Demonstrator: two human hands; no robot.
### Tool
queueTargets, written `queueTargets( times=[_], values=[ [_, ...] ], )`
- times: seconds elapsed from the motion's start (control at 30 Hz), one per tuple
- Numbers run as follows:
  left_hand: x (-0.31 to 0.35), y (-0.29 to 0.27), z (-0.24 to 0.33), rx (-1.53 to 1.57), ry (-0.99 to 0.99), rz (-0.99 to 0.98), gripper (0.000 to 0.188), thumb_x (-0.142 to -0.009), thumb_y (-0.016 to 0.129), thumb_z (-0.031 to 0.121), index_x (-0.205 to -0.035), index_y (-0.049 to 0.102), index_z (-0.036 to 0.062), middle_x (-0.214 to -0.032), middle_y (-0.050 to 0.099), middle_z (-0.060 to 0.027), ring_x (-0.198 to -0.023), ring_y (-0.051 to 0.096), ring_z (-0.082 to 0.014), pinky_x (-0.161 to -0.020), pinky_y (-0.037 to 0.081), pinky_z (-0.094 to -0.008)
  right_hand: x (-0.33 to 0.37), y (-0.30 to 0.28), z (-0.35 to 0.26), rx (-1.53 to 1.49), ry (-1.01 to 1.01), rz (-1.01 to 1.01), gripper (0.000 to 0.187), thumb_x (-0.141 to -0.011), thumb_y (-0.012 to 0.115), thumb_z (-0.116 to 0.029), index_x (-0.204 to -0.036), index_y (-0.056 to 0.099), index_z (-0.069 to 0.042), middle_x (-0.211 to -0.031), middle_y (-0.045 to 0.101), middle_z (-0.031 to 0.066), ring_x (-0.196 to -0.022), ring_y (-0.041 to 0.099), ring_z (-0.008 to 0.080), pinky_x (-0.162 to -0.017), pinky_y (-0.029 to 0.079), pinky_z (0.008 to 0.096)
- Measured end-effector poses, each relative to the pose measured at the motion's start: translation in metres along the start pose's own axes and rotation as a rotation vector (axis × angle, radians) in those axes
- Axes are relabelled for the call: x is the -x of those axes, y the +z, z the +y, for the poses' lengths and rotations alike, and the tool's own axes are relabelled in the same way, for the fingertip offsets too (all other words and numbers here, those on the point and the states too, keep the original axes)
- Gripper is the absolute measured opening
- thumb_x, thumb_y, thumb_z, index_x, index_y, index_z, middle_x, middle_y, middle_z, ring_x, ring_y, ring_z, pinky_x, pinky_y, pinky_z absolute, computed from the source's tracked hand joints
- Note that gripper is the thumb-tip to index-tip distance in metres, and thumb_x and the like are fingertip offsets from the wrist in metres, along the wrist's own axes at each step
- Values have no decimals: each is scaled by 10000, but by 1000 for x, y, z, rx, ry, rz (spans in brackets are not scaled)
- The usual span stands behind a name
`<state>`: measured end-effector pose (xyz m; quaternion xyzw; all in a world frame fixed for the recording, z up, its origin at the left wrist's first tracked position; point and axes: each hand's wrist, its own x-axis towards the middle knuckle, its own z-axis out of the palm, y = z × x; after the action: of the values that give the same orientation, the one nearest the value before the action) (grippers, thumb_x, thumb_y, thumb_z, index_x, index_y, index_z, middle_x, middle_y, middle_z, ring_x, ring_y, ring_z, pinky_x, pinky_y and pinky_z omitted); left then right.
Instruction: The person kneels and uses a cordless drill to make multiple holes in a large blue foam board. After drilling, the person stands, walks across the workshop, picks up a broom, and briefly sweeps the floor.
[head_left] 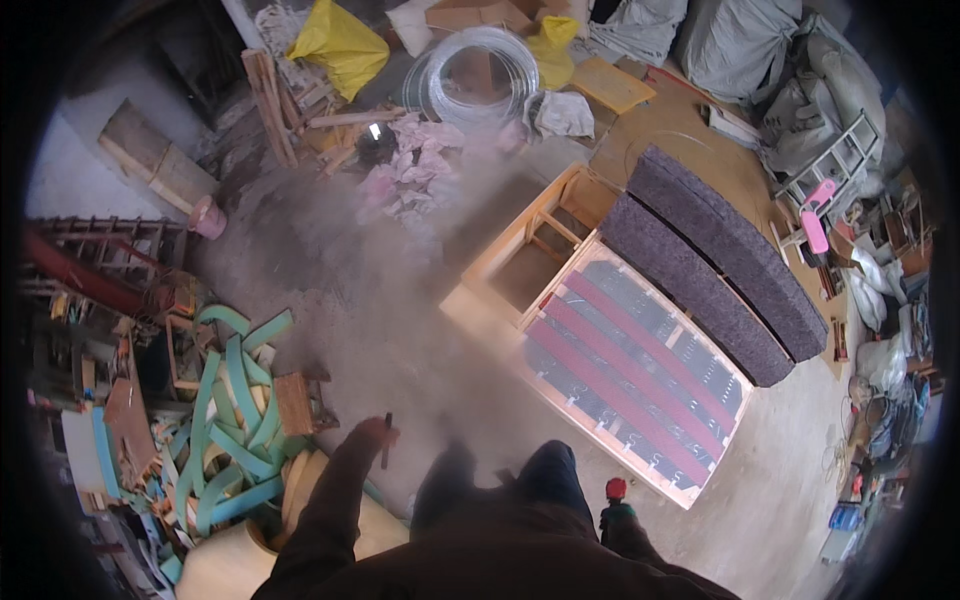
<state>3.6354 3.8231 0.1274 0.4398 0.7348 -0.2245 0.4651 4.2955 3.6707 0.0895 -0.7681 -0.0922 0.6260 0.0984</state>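
Note:
My left hand (374, 434) is closed around a thin dark stick-like thing (387, 442), held upright at my left side. At my right side, a small tool with a red end and a dark green body (616, 490) stands up from my right hand (618, 522). My fingers there are hard to make out, but they seem wrapped round it. Ahead to the right lies a sofa frame (530, 330) of pale wood, with red webbing strips (625, 395) over metal springs. Two dark grey padded sections (690, 270) adjoin its far right side. Neither hand touches the frame.
Green foam strips (235, 430) and wood scraps pile up at left. A coil of clear tubing or wire (480, 75), pink crumpled material (415, 160) and yellow sacks (340, 50) lie at the far side. White sacks and a ladder (835, 165) stand right. Haze blurs the mid-floor.

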Motion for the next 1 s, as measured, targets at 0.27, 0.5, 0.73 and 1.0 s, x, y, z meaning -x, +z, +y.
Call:
queueTargets(
  times=[0.27, 0.5, 0.73, 1.0],
  values=[
    [-148, -175, 144, -300, 317, 160, 525, -832, 624, 475, -1003, 750, -5, -998, 730, -257, -981, 708, -417, -902, 546, -493, 40, 175, 15, 1108, -507, -214, 146, -828, 713, -221, -882, 781, -104, -863, 758, 131, -818, 743, 295, -726, 591, 446],
    [-285, -192, 246, -454, 439, -139, 544, -863, 626, 520, -1038, 738, 17, -1131, 733, -192, -1062, 702, -361, -932, 546, -451, -5, 342, -28, 620, -78, 166, 332, -785, 745, -290, -994, 717, -34, -891, 732, 213, -897, 738, 353, -723, 571, 466],
    [-403, -193, 328, -248, 338, -170, 573, -890, 590, 430, -1347, 578, 85, -1301, 664, -175, -1217, 634, -358, -1029, 501, -450, 46, 472, -79, 222, 466, 258, 388, -755, 694, -210, -1102, 628, -51, -914, 734, 210, -899, 737, 408, -770, 587, 516],
    [-567, -170, 367, -1020, 657, -186, 497, -905, 558, 417, -1239, 640, 59, -1236, 679, -214, -1084, 688, -390, -932, 542, -469, 118, 655, -238, -959, 1027, 347, 344, -767, 661, -89, -1105, 594, -91, -849, 690, 135, -730, 717, 313, -608, 566, 468]
  ],
)
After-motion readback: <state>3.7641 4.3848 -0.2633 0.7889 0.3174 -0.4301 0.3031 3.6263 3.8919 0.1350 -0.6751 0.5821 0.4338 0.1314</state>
